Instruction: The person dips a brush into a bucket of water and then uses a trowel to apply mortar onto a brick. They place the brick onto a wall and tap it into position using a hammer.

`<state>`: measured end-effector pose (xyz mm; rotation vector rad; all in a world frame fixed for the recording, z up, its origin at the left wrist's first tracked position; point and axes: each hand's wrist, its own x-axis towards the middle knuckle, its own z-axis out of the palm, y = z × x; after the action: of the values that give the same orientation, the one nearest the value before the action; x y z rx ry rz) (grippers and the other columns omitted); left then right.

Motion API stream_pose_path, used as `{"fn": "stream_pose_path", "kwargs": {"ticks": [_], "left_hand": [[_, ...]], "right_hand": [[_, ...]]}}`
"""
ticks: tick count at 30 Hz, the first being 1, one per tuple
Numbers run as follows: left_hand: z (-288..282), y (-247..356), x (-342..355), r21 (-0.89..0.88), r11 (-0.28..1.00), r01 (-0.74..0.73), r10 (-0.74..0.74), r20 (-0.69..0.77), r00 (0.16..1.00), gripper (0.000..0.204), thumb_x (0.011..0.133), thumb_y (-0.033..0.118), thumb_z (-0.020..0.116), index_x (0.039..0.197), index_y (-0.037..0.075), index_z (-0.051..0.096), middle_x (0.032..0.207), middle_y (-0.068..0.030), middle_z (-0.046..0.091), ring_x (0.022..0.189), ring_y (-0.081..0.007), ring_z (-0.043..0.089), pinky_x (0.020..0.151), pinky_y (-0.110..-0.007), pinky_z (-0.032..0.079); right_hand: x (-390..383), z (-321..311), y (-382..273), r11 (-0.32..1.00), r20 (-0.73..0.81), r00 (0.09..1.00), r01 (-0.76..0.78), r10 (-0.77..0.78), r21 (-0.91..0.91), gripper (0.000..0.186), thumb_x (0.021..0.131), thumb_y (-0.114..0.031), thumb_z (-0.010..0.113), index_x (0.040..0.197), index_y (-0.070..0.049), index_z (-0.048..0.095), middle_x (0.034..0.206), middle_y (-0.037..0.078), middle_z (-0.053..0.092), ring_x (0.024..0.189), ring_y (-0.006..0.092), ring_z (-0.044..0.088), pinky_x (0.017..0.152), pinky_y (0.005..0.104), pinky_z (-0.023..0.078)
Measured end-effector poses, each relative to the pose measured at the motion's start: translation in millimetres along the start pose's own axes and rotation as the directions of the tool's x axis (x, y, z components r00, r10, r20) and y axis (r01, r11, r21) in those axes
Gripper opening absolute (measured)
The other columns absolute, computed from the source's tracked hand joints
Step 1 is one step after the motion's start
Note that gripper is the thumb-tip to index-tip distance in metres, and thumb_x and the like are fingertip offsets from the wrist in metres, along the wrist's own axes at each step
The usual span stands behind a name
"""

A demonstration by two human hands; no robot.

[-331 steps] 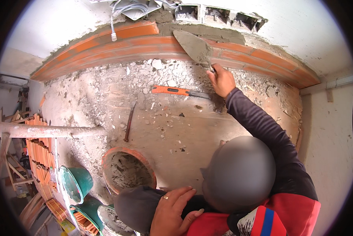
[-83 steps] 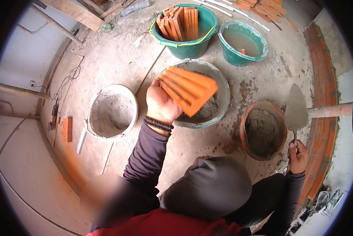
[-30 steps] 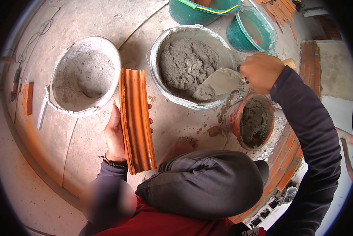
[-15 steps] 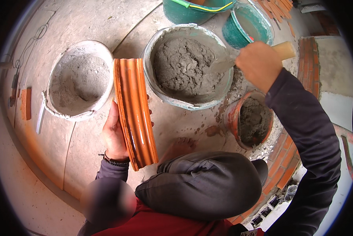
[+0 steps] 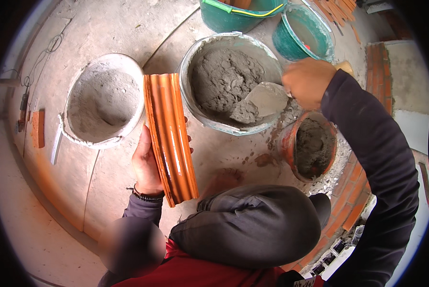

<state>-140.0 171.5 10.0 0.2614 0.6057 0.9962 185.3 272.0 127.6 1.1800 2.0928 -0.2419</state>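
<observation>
My left hand [image 5: 146,165] grips a long orange moulding tile [image 5: 170,138] from beneath; it is ridged along its length, glossy and slightly curved. The fingertips curl round its right edge. Over the large bucket [image 5: 189,98] of wet grey mortar [image 5: 226,76], my right hand [image 5: 308,83] is closed on the wooden handle of a trowel [image 5: 268,99]. The trowel's grey blade lies inside the bucket's right side, with a lump of mortar at its tip. To the left of the tile stands a whitish bucket [image 5: 67,107] holding pale dry powder [image 5: 102,98].
A small orange bucket [image 5: 291,143] with mortar stands by my right forearm. Two green buckets [image 5: 243,19] [image 5: 291,45] stand at the far side. A brick strip [image 5: 353,191] borders the right. A loose orange brick piece [image 5: 38,129] and a cable [image 5: 54,45] lie far left.
The trowel blade has turned and now shows its flat face, with mortar at its tip. My right hand has rotated with it. The left hand still holds the tile.
</observation>
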Motion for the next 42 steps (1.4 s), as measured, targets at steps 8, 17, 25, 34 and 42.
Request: {"fn": "stream_pose_path", "kwargs": {"ticks": [8, 17, 25, 34, 42], "left_hand": [[16.0, 2.1, 15.3, 0.022, 0.999, 0.05, -0.051, 0.037, 0.998, 0.066, 0.102, 0.054, 0.033, 0.142, 0.003, 0.041, 0.13, -0.0157, 0.058, 0.103, -0.0262, 0.064, 0.085, -0.043, 0.057], [73.7, -5.6, 55.5, -0.179, 0.912, 0.369, -0.327, 0.227, 0.917, 0.059, 0.1, 0.052, 0.042, 0.138, 0.007, 0.048, 0.122, -0.015, 0.062, 0.099, -0.0292, 0.065, 0.081, -0.051, 0.056], [126.1, -23.6, 67.6, -0.136, 0.85, 0.509, -0.427, 0.39, 0.816, 0.06, 0.1, 0.056, 0.04, 0.137, 0.01, 0.051, 0.121, -0.0109, 0.063, 0.101, -0.0281, 0.065, 0.092, -0.051, 0.052], [146.7, -30.7, 63.6, -0.124, 0.857, 0.501, -0.417, 0.404, 0.814, 0.049, 0.101, 0.046, 0.043, 0.133, 0.01, 0.054, 0.118, -0.0116, 0.065, 0.1, -0.0302, 0.067, 0.084, -0.058, 0.055], [147.4, -25.8, 54.1, -0.066, 0.935, 0.348, -0.309, 0.327, 0.893, 0.053, 0.102, 0.048, 0.041, 0.136, 0.009, 0.05, 0.125, -0.0122, 0.062, 0.102, -0.0277, 0.066, 0.083, -0.051, 0.057]], "right_hand": [[-64.9, 63.1, 28.3, 0.723, -0.11, 0.993, 0.044, 0.044, 0.69, 0.029, 0.086, -0.028, 0.07, 0.088, 0.001, 0.063, 0.072, 0.018, 0.057, 0.066, 0.029, 0.056, 0.064, 0.0423, 0.044], [-105.2, 94.1, -97.8, -0.003, -0.245, 0.764, 0.308, 0.597, 0.951, 0.022, 0.089, -0.003, 0.061, 0.11, 0.003, 0.059, 0.083, 0.006, 0.063, 0.071, 0.0083, 0.06, 0.069, 0.0261, 0.05], [-54.5, 120.6, -123.1, 0.346, -0.458, 0.294, 0.361, 0.839, 0.866, 0.029, 0.082, -0.002, 0.069, 0.11, 0.005, 0.062, 0.094, 0.018, 0.067, 0.084, 0.0306, 0.067, 0.079, 0.0322, 0.051], [-27.5, 137.7, -138.0, 0.373, -0.452, 0.169, 0.357, 0.876, 0.856, 0.024, 0.075, -0.004, 0.08, 0.091, 0.005, 0.064, 0.077, 0.018, 0.058, 0.067, 0.033, 0.056, 0.06, 0.0364, 0.046], [-16.9, 150.1, -152.6, 0.403, -0.466, 0.095, 0.371, 0.88, 0.837, 0.021, 0.074, -0.004, 0.079, 0.087, 0.002, 0.063, 0.076, 0.016, 0.058, 0.066, 0.0353, 0.058, 0.059, 0.037, 0.046]]}}
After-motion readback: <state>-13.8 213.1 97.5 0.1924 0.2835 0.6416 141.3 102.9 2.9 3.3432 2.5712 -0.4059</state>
